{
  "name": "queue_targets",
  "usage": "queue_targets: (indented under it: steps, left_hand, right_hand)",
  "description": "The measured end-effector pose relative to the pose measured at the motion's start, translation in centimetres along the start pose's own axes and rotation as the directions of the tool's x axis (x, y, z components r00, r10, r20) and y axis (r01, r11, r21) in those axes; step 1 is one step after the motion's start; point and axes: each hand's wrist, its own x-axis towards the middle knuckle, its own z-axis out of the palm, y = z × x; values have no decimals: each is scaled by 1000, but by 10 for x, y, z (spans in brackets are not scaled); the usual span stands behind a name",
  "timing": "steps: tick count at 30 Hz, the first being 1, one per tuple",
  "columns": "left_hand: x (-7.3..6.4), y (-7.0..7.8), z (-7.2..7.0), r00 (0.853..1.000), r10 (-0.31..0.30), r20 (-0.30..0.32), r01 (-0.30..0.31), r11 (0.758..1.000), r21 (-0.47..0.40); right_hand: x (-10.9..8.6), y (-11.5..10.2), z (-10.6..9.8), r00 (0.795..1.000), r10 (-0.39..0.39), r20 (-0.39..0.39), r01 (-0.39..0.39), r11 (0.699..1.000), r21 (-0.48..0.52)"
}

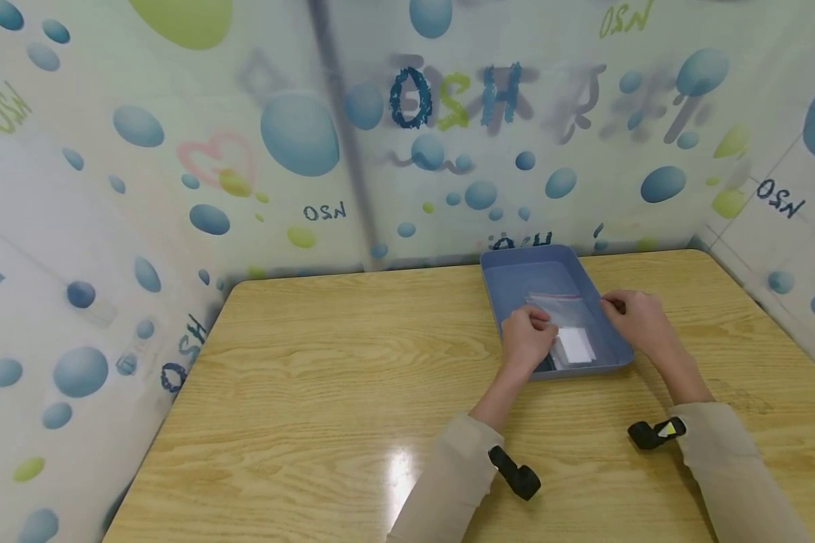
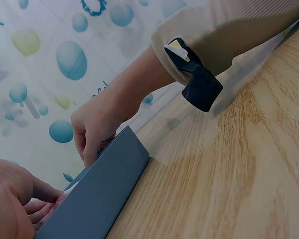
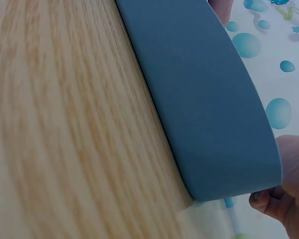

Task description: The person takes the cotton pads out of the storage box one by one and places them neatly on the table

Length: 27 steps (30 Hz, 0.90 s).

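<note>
A blue-grey tray stands on the table near the back wall. Inside lies a clear zip bag with a reddish line along its top and a white rectangular piece at its lower part. My left hand reaches over the tray's left side, thumb and fingers pinching at the bag's left edge; a dark item shows partly below it. My right hand is at the tray's right rim, thumb and curled fingers gripping it there. In the right wrist view, the right-hand fingers meet the tray's corner.
The wooden table extends left and in front of the tray. A patterned sheet with blue and green drops hangs along the back and sides. Black wrist cameras are strapped over both beige sleeves.
</note>
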Motion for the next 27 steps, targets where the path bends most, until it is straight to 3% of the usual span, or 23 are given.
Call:
queue_targets:
  steps: [11, 27]
  left_hand:
    - [1, -1, -1, 998, 53, -20, -53, 998, 25]
    - [2, 0, -8, 991, 124, -43, -127, 987, -99]
  right_hand:
    - [1, -1, 1, 1000, 4, 13, -4, 1000, 7]
    - [-2, 2, 2, 999, -42, -30, 43, 999, 7]
